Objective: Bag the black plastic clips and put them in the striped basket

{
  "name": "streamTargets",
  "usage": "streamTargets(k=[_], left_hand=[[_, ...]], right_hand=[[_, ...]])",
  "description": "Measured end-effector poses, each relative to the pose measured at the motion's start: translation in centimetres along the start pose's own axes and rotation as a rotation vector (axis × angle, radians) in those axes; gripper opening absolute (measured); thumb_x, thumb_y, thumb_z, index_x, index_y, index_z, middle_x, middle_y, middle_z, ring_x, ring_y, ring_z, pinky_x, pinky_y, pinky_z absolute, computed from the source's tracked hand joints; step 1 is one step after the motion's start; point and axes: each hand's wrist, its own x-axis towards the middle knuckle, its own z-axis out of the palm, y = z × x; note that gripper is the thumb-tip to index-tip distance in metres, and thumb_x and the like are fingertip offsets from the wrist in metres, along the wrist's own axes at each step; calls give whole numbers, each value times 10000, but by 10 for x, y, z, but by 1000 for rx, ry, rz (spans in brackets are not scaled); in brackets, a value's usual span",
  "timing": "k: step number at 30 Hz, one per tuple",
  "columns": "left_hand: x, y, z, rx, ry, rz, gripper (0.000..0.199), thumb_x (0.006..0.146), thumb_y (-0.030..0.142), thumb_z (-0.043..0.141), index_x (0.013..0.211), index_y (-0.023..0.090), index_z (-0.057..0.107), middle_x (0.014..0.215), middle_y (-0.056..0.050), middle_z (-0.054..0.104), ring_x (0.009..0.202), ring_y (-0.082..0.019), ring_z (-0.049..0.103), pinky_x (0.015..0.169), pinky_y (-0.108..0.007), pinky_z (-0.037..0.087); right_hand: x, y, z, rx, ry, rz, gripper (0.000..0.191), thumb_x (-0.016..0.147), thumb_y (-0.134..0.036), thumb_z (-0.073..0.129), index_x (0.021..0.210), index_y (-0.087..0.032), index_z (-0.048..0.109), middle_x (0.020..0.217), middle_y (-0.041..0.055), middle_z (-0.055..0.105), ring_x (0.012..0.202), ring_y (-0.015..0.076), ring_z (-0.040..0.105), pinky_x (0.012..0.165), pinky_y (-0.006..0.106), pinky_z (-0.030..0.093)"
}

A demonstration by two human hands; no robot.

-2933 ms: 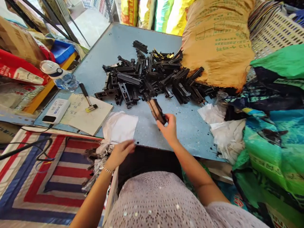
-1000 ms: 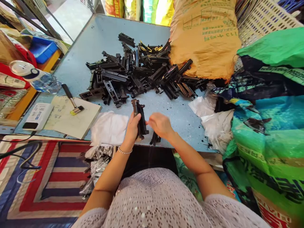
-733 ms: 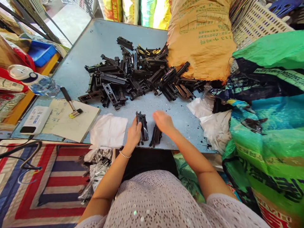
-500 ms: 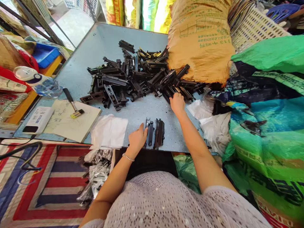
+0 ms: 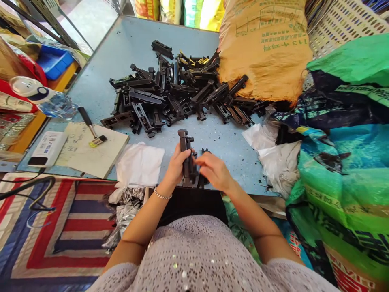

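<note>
A long black plastic part [image 5: 184, 148] with small side knobs stands tilted up in my left hand [image 5: 175, 167], whose thumb and fingers wrap around it. My right hand [image 5: 215, 170] is at its right side, fingers bent together by a knob; whatever the fingertips pinch is hidden. Beneath my right fingers, another black part [image 5: 204, 180] lies at the table's near edge, partly covered. Farther back on the blue table [image 5: 136, 34] is a heap of similar black parts [image 5: 174, 87].
An orange woven sack [image 5: 263, 52] stands behind the heap. White cloth [image 5: 141, 164], a notebook [image 5: 115, 150], a brush [image 5: 88, 121], a white box [image 5: 50, 146] and a water bottle [image 5: 57, 106] lie to the left. Crumpled plastic [image 5: 279, 158] and green sacks [image 5: 349, 178] crowd the right.
My right hand has come back from the heap to the near edge. My left hand has gone from touching a part on the table to gripping a black part, raised and tilted.
</note>
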Motion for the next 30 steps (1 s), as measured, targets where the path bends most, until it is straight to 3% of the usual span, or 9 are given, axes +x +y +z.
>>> streamTargets(k=[5,8,11,15,18,21,23,27,30], left_hand=[[-14,4,-13,70,-128,-94,449,803,553,643,1018,166,566,598,3,628,482,-146,560,468,-251,448],[-13,8,-21,113,39,-72,444,784,555,663,995,174,572,600,15,625,462,-143,554,451,-250,439],[-7,14,-33,164,240,29,368,800,513,647,950,181,594,661,16,634,533,-137,578,517,-246,473],[-2,12,-57,510,301,207,325,890,449,567,1041,179,667,878,-32,709,796,-184,655,744,-277,528],[-3,-3,-69,951,288,198,402,973,422,451,1207,182,672,1008,-89,738,960,-264,684,867,-352,517],[-6,-23,-64,1372,281,33,530,1019,415,369,1454,163,536,968,-146,754,918,-325,720,852,-421,518],[-8,-32,-57,1556,286,-49,613,1037,466,332,1545,138,427,909,-170,758,872,-346,735,826,-443,527],[-11,-30,-55,1626,274,-69,671,1037,564,292,1556,158,418,957,-186,764,907,-357,740,828,-455,535],[-15,-20,-68,1461,333,24,616,1030,551,360,1492,170,507,1058,-172,751,986,-326,721,872,-429,529]], right_hand=[[47,40,11,-213,18,98,494,1058,-571,306,883,-203,586,862,103,642,845,237,573,746,344,427],[47,33,26,-143,-94,164,559,1090,-518,191,789,-214,551,755,55,617,731,192,558,672,310,376],[24,3,40,-109,-203,74,530,1090,-508,232,820,-204,572,813,66,650,778,195,587,687,307,370],[5,-13,51,-146,-371,141,425,1080,-459,342,866,-199,601,836,71,681,773,203,614,652,304,350],[31,18,45,-198,-368,358,428,1086,-445,315,902,-208,620,823,59,683,763,211,625,661,300,377],[84,69,34,-398,-66,544,380,1072,-406,347,1170,-143,604,1129,164,682,1027,280,631,797,339,452],[119,101,28,-524,12,611,453,1032,-383,448,1341,-59,522,1336,262,585,1202,347,574,895,392,470],[156,139,14,-528,-75,697,385,996,-272,447,1241,-28,615,1262,285,637,1166,371,628,941,440,485],[141,147,-6,-320,20,799,335,981,-273,421,1005,-88,699,989,214,732,967,313,696,833,379,521]])
